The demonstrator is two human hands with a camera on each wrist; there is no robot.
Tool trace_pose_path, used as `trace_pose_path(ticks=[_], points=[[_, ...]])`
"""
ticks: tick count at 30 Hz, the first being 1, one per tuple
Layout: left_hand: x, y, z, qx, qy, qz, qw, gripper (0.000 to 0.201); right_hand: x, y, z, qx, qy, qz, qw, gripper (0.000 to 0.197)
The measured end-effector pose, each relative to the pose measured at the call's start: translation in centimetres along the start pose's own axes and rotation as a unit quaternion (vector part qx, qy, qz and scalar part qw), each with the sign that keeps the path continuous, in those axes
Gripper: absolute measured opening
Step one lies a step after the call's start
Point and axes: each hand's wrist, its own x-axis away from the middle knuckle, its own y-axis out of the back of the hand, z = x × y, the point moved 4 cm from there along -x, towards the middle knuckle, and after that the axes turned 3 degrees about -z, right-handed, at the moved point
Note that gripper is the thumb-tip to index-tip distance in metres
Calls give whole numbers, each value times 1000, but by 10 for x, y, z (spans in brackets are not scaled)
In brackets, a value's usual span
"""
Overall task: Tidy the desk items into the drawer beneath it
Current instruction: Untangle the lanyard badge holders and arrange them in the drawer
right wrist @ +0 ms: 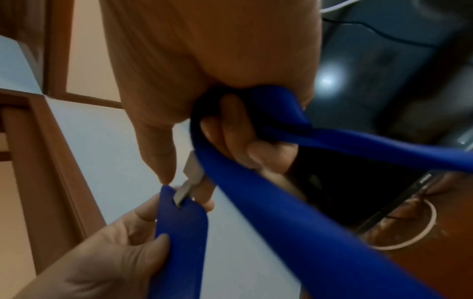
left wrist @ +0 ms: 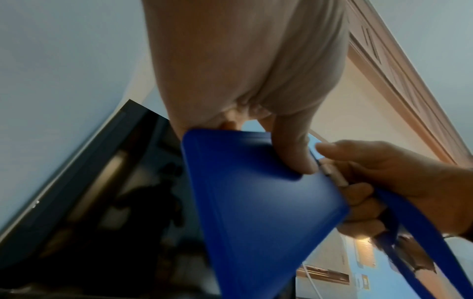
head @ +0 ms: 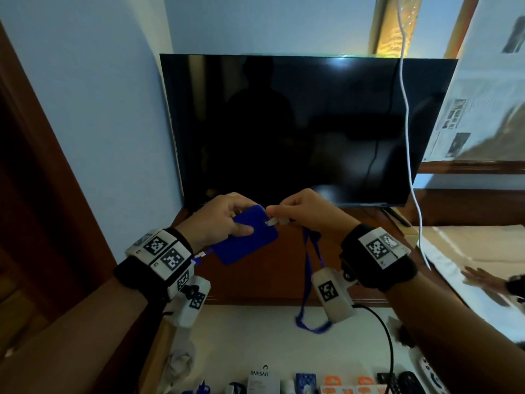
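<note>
A blue card holder (head: 250, 240) is held up in front of the TV, gripped at its upper left by my left hand (head: 227, 220), thumb across its face. My right hand (head: 295, 211) pinches the small metal clip (head: 271, 222) at the holder's top edge. From that hand a blue lanyard (head: 308, 280) hangs in a loop over the open drawer (head: 241, 331). The left wrist view shows the holder (left wrist: 256, 212) with the clip (left wrist: 335, 176) at its edge. In the right wrist view the clip (right wrist: 190, 178) sits in the holder's slot (right wrist: 181, 232), and the lanyard (right wrist: 281, 202) wraps the curled fingers.
A dark TV (head: 298, 129) stands on the brown desk (head: 270, 280), with a white cable (head: 409, 137) hanging before it. The white-lined drawer holds several boxes (head: 258, 379) and remotes (head: 409, 381) near its front. Another person's hand (head: 483, 280) lies at the right.
</note>
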Motion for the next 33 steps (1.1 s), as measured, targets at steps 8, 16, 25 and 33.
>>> trace_pose_path(ticks=[8,16,25,33], points=[[8,18,10,-18,16,-145,989,40,5,-2,-17,-34,-10,-34,999,22],[13,10,10,41,-2,-222,974,12,15,0,-10,-190,3,-82,978,23],[14,-32,12,428,66,-127,892,36,16,-41,0,-190,54,-110,974,9],[12,-27,6,436,73,-109,890,32,18,-67,-8,-57,70,-61,994,69]])
